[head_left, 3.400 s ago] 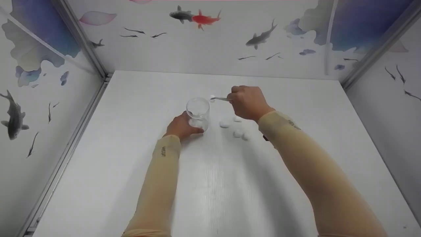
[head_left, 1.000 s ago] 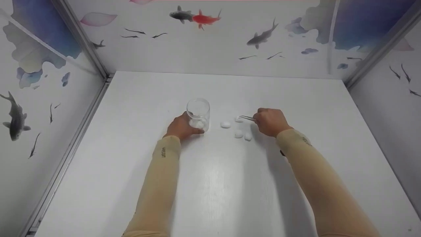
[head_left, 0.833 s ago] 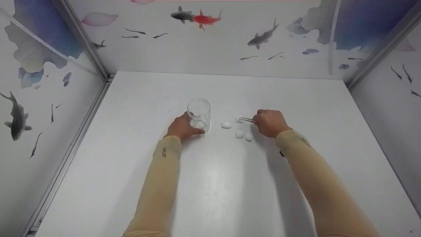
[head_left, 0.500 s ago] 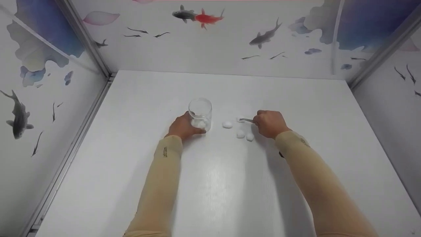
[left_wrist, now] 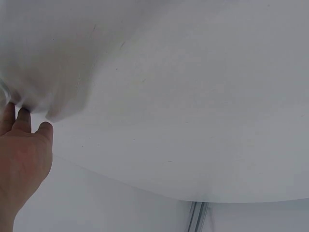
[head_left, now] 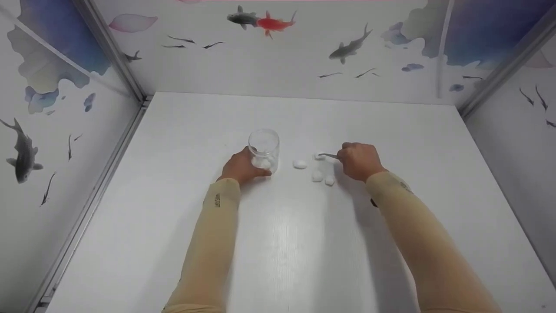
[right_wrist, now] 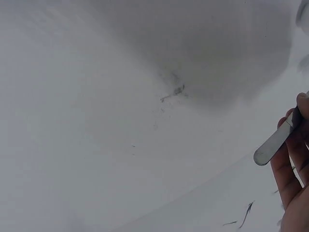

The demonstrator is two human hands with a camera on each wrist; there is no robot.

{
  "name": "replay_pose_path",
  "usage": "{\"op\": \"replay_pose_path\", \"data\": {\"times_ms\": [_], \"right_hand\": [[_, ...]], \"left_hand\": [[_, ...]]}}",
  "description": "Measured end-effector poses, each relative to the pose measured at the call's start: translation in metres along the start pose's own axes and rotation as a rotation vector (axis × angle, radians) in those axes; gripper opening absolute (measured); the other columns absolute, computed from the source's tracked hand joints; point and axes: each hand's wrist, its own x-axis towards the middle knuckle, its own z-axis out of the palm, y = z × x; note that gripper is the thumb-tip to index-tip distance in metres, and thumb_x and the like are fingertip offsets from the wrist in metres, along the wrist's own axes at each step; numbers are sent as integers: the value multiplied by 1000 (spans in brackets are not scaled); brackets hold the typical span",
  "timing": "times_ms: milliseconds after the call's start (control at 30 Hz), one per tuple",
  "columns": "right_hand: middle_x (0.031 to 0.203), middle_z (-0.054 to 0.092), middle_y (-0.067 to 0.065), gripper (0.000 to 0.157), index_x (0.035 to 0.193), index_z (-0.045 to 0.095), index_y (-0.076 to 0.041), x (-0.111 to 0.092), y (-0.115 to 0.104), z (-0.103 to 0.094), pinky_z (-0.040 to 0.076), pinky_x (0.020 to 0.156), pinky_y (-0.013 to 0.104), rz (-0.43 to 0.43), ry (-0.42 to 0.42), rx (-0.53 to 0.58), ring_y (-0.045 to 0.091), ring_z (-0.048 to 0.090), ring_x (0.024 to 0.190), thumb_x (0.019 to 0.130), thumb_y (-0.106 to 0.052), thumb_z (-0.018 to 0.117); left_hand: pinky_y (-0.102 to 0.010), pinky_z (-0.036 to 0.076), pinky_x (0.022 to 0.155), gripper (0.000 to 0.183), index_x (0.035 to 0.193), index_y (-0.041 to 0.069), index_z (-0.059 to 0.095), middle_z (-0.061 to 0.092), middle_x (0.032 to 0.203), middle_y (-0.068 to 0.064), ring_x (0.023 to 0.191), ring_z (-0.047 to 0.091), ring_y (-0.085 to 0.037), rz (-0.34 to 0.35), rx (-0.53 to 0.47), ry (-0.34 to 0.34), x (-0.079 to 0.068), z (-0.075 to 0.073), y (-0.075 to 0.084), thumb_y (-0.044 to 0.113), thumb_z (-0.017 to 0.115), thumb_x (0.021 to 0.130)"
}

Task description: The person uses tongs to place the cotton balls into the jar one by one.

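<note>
A clear jar (head_left: 264,145), lidless, stands upright on the white table (head_left: 282,243) with white cotton balls (head_left: 263,163) inside. My left hand (head_left: 244,167) grips its lower part from the left, thumb across the near side. In the left wrist view the left hand (left_wrist: 24,154) shows at the edge. My right hand (head_left: 360,161) pinches metal tweezers (head_left: 332,156), their tips together on a cotton ball (head_left: 318,156); whether it is off the table, I cannot tell. The tweezers' rounded end (right_wrist: 271,149) sticks out of the right hand (right_wrist: 294,159) in the right wrist view.
Three loose cotton balls lie on the table between the hands: one (head_left: 299,164) nearest the jar, two (head_left: 317,176) closer to me. Walls printed with fish (head_left: 273,24) enclose the table at the back and both sides.
My right hand has moved from beside the jar's mouth, where the tweezers held a cotton ball, rightward to another ball. The tweezers' tips have closed on it. More cotton shows in the jar.
</note>
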Motion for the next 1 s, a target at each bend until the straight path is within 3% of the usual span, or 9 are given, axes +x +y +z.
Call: {"op": "replay_pose_path", "data": {"times_ms": [300,500,700,1000], "right_hand": [[78,67,6,11,89,80,-6,0,4,-21,57,57,41,-5,35,19,23,64,65,88,-1,70],[75,65,6,12,86,79,-7,8,-3,-40,56,53,41,-44,88,1,23,64,64,87,-1,69],[74,63,5,13,87,79,-8,25,-19,-60,54,51,40,-94,157,20,22,63,63,88,-1,68],[77,64,5,13,92,79,-7,52,-54,-84,56,54,38,-149,190,20,21,64,65,91,-3,67]], "left_hand": [[-43,33,115,100,153,12,38,50,148,-7,138,43,-29,-10,20,0,0,-4,-2,46,88,73],[-45,34,114,101,153,13,39,51,147,-7,137,44,-29,-3,7,-5,0,-3,-4,46,89,72],[-46,31,116,103,154,16,37,48,150,-6,140,40,-29,-18,2,-4,0,-1,-5,47,89,71],[-45,31,116,103,154,15,37,48,150,-6,139,40,-28,-24,-2,-8,0,1,0,47,89,70]]}}
